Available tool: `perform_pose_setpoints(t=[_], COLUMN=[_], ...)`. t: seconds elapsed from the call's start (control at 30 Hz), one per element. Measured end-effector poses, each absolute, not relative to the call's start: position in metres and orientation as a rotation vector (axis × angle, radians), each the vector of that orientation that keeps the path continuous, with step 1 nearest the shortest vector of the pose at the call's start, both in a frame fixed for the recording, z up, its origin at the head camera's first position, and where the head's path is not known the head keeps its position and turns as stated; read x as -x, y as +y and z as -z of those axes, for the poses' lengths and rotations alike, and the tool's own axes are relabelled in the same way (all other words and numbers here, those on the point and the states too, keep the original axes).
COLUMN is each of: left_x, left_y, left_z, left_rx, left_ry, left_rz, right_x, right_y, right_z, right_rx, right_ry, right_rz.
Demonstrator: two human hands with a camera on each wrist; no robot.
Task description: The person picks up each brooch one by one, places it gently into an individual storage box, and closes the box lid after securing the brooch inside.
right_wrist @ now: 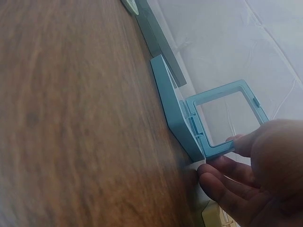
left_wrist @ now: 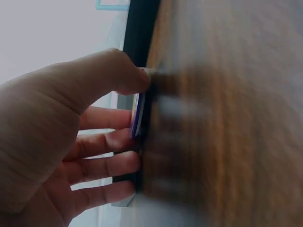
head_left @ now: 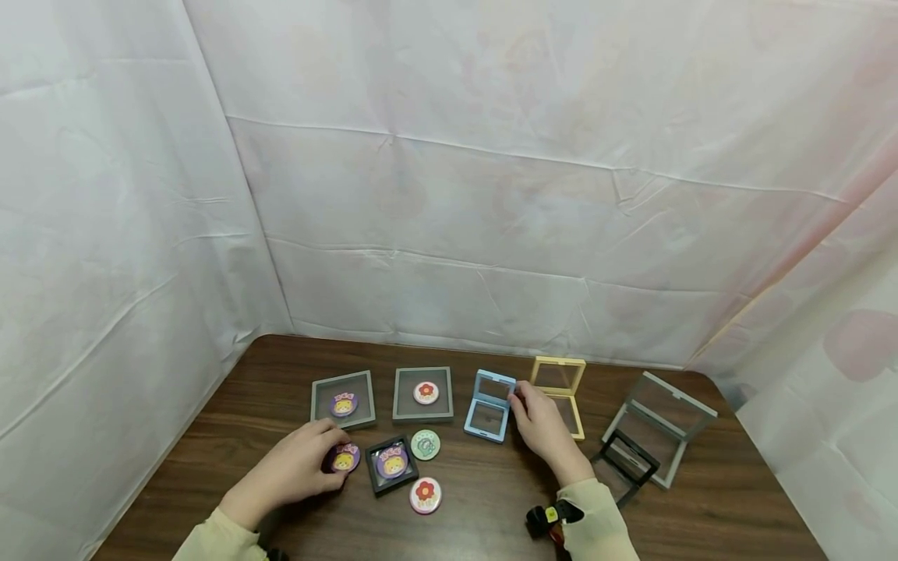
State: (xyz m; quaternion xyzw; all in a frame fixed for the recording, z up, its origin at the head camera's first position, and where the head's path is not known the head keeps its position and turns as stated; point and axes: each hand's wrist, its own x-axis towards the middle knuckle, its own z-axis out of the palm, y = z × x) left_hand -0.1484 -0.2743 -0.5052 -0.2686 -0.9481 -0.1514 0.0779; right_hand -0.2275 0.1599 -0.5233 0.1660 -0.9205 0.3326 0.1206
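Observation:
My left hand (head_left: 295, 465) pinches a round purple badge (head_left: 345, 458) with a yellow cartoon face at the table's left. In the left wrist view the badge (left_wrist: 137, 113) stands edge-on between thumb and fingers. My right hand (head_left: 543, 425) grips the side of the blue hinged case (head_left: 486, 421). Seen from the right wrist, its clear-windowed lid (right_wrist: 227, 118) stands raised from the base (right_wrist: 173, 109), with thumb and fingers at the lid's edge. Beside the left hand lies a black case (head_left: 379, 485) holding a similar purple badge (head_left: 392, 462).
Two grey cases (head_left: 438, 414) (head_left: 316, 405) at the back bear a flower badge (head_left: 426, 393) and a purple badge (head_left: 344, 404). In front lie a green badge (head_left: 425, 445) and a flower badge (head_left: 426, 495). Rightward stand opened yellow (head_left: 578, 421), grey (head_left: 673, 466) and black (head_left: 641, 461) cases.

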Motion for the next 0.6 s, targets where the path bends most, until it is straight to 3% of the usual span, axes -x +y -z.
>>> perform_pose_setpoints(t=[0.3,0.6], left_x=[0.162,0.191], left_y=[-0.255,-0.217], left_z=[0.489,0.48], left_rx=[0.678,0.743], left_ry=[-2.801,-2.787], left_rz=[0.503,0.619], right_x=[0.229,0.228], right_y=[0.159,0.161], right_z=[0.526,0.525], right_rx=[-0.468,-0.466], right_ry=[-2.706,-2.719], right_rz=[-0.968,-0.984])
